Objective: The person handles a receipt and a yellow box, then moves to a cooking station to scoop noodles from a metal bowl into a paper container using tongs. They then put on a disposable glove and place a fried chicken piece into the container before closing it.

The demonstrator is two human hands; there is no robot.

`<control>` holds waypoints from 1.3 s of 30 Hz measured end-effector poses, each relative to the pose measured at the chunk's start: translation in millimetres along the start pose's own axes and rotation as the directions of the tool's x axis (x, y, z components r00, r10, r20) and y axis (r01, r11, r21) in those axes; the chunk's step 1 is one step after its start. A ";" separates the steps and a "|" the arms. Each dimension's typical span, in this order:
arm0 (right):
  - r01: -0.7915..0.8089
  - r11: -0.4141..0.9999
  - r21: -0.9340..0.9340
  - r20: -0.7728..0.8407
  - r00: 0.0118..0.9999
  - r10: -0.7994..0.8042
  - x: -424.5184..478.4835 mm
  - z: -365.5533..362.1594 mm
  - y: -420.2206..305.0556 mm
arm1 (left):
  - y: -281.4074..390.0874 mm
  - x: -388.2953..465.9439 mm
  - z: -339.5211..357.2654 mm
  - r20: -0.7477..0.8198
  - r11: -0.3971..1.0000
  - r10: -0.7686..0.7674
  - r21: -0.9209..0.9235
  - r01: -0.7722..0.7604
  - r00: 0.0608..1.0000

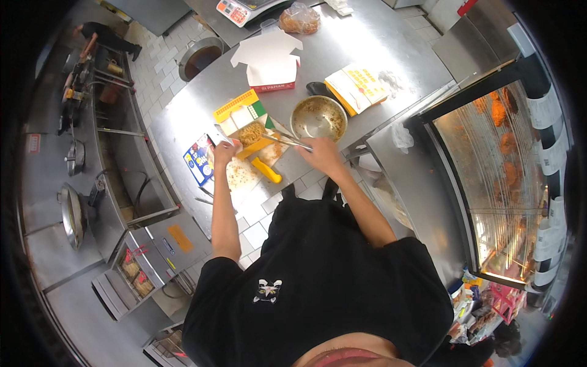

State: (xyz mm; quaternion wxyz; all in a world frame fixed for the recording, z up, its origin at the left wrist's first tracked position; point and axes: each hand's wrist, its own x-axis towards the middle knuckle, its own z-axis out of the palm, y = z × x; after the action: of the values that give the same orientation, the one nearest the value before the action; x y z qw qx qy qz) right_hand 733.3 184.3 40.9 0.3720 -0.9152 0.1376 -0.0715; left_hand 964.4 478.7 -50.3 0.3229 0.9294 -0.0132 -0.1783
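My right hand (321,157) grips metal tongs (293,141). Their tips reach over the fried-looking noodles or rice (251,134) in an open yellow and green takeaway box (236,109). At the box's left side, my left hand (224,152) has its fingers closed on a small white piece (222,137), perhaps a packet or a flap; the hand partly hides it. Close to my right hand stands a steel bowl (319,120) with brown food bits stuck to its wall. A yellow-handled knife (267,170) lies over a crumb-strewn white board (243,178).
Behind are an open white box (272,69), stacked yellow boxes (357,89), a bagged food (300,19) and a scale (235,12). A blue printed pack (200,158) lies left. A heated display case (500,179) stands right. A person (110,37) bends near the stoves.
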 end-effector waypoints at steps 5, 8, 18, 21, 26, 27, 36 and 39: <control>0.054 0.989 -0.139 0.147 0.989 -0.034 72.7 39.9 -50.3 | -15.2 24.6 -8.9 0.387 0.993 -0.059 -0.069 0.093 0.920; 0.062 0.951 -0.303 0.147 0.989 -0.017 81.5 68.4 -58.2 | -12.6 13.3 -0.5 0.395 0.985 0.007 -0.163 0.062 0.919; -0.082 0.938 -0.338 0.195 0.969 0.155 68.8 66.1 -110.3 | -57.7 5.4 18.6 0.207 0.871 0.062 -0.490 0.048 0.976; -0.109 0.949 -0.295 0.145 0.977 0.157 49.5 40.2 -119.6 | -52.5 -5.0 9.6 0.121 0.861 0.049 -0.509 0.020 0.991; -0.398 0.857 -0.327 -0.219 0.914 0.341 9.4 -10.4 -96.1 | -61.8 -1.5 -6.4 0.276 0.815 0.022 -0.562 0.143 0.961; -0.476 0.815 -0.330 -0.308 0.871 0.384 1.1 -19.0 -87.8 | -63.5 -0.8 -5.1 0.340 0.781 0.022 -0.593 0.196 0.940; -0.569 0.746 -0.347 -0.307 0.820 0.483 -6.9 17.3 20.5 | -72.2 -19.1 -8.7 0.432 0.315 0.169 -0.876 0.366 0.886; -0.551 0.635 -0.542 -0.449 0.828 0.335 -16.9 20.2 7.4 | -79.1 -28.1 -12.7 0.372 0.246 0.217 -0.915 0.318 0.902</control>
State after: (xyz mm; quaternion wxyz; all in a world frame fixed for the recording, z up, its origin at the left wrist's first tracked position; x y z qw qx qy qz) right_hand 720.4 197.8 20.8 0.0100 -0.8992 0.4326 -0.0652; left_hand 935.3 552.8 -79.8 0.8059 0.4686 0.0599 -0.3570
